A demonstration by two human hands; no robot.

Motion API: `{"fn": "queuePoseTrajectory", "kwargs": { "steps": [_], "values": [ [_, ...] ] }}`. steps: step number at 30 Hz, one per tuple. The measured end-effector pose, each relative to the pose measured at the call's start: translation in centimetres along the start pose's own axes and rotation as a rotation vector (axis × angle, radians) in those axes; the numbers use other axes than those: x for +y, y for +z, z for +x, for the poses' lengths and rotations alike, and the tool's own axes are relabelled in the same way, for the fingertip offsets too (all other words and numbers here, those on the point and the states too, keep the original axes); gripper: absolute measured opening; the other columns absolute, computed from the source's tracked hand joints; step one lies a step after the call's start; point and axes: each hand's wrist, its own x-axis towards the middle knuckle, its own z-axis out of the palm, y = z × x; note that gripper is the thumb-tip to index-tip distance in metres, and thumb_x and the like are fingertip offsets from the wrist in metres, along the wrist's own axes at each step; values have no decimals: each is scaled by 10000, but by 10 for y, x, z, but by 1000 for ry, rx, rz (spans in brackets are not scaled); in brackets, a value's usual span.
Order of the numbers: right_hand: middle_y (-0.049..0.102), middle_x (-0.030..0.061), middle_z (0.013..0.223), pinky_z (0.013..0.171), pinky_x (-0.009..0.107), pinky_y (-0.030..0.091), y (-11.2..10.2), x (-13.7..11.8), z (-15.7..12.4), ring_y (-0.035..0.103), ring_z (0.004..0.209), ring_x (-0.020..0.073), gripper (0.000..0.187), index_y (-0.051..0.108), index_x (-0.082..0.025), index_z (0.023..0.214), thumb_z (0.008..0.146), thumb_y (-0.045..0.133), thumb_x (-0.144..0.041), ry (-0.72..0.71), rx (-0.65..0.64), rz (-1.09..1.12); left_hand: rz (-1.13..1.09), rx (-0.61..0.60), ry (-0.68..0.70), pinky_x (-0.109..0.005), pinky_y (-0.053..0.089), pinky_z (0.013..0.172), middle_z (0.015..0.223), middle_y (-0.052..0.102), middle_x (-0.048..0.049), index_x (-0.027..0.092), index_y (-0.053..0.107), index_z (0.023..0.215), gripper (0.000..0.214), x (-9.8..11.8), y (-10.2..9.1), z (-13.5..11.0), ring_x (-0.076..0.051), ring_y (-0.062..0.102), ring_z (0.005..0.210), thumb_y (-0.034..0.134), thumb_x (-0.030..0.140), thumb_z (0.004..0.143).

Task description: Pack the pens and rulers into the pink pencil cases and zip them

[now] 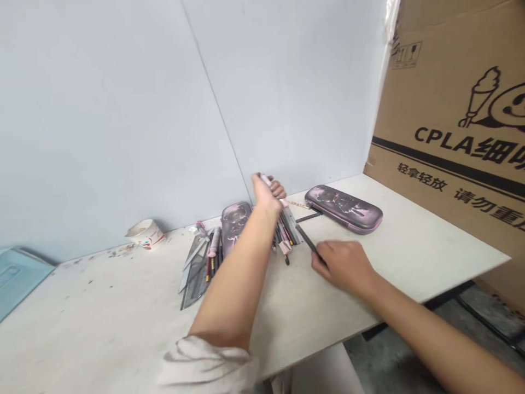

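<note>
We read "CPLA细吸" in large black letters on the cardboard carton [451, 143] at the right of the frame, its end cut off by the edge. Below a black stripe stands "轻拿轻放 请勿重压", and at the carton's upper left, handling symbols [406, 56] are printed inside a box.

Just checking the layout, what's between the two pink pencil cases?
Head view: a heap of pens, with the left hand above it.

We are seeing a mauve pencil case [343, 209] carrying a mottled cartoon print, far right on the pale, speckled surface [410, 262], near a brown, black-printed carton [451, 109].
</note>
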Motion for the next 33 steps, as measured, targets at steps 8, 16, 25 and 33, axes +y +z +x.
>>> {"fn": "queuePoseTrajectory", "kwargs": {
  "steps": [8,16,25,33],
  "values": [
    [645,152,884,559,287,393,12,9,26,627,730,233,364,590,-133,902,897,303,-357,91,-314,-108,888,183,163,-288,455,670,750,578,-59,181,435,913,172,-23,-43,56,-173,595,716,450,292,783],
    [621,160,978,658,317,449,20,-34,84,623,823,237,290,558,-136,1034,834,374,-238,13,-365,19,1620,-174,231,-337,356,930,1007,652,-125,176,608,793,185,-18,-80,40,-264,547,1053,529,100,644],
    [667,166,917,695,323,448,30,-35,106,625,868,254,260,659,-146,886,769,462,-268,89,-459,-39,1866,-534,385,-296,395,882,1054,632,-101,164,617,997,306,-18,-84,28,-217,559,1008,398,137,785],
    [673,107,899,687,278,408,24,14,94,613,800,200,313,597,-145,937,858,372,-348,162,-120,275,1937,-764,771,-313,381,883,1015,592,-99,185,542,1087,329,-15,-77,5,-218,513,1014,364,352,867]
  ]
}}
